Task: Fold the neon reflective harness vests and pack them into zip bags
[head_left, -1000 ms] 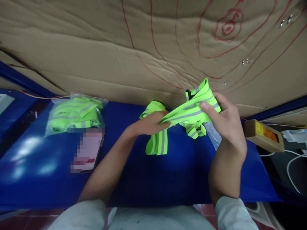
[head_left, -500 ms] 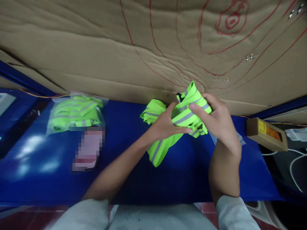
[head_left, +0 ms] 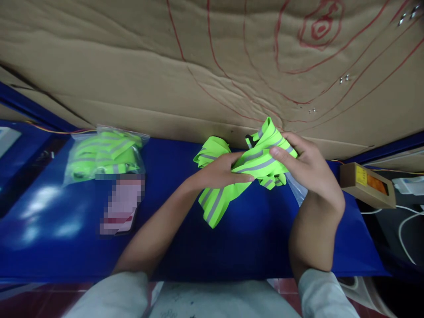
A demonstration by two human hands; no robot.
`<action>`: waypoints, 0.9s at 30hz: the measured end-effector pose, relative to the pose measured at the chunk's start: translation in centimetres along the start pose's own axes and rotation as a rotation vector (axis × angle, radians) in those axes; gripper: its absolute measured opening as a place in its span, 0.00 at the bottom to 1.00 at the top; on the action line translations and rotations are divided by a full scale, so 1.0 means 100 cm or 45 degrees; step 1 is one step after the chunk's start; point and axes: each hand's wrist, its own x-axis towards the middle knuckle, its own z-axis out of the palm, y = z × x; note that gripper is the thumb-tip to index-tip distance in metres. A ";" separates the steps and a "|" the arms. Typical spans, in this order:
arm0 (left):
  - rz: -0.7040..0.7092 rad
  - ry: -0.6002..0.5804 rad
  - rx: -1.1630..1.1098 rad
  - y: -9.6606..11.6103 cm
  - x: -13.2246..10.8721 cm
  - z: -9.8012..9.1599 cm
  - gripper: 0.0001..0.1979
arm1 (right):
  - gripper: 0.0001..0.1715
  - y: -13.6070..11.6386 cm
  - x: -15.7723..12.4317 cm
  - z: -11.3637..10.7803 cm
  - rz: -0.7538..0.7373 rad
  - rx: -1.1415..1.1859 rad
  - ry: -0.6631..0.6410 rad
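Observation:
Both hands grip a bundle of neon-yellow reflective straps [head_left: 258, 161] with grey stripes, held above the blue table. My left hand [head_left: 223, 170] pinches its left side, thumb above and fingers below. At the right end, my right hand [head_left: 300, 161] is closed on the folded layers, its thumb lying across the front. A black buckle or clip [head_left: 251, 140] shows at the bundle's upper left. Loose strap lengths [head_left: 215, 207] hang or lie below and behind my left hand; whether they join the bundle is hidden. A clear plastic bag [head_left: 298, 187] lies partly under my right forearm.
On the left lie a clear bag of similar neon straps [head_left: 105, 154] and a blurred-out phone [head_left: 122, 205]. A brown box with a window [head_left: 367, 185] stands at the right near white cables [head_left: 406, 225]. Cardboard [head_left: 149, 88] with red drawn lines rises behind the blue table [head_left: 232, 251].
My right hand has shifted slightly right and my left hand slightly left, drawing the strap bundle flatter between them. More of the clear bag beside my right forearm shows.

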 end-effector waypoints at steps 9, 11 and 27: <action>0.136 -0.109 0.167 -0.004 -0.002 0.000 0.19 | 0.19 0.010 0.001 -0.004 0.090 0.086 -0.029; 0.124 -0.219 0.109 -0.003 -0.002 -0.001 0.19 | 0.19 0.008 0.000 -0.006 0.096 0.084 -0.066; -0.108 -0.194 -0.145 0.009 -0.003 0.002 0.22 | 0.21 0.018 0.006 0.009 0.334 0.526 -0.211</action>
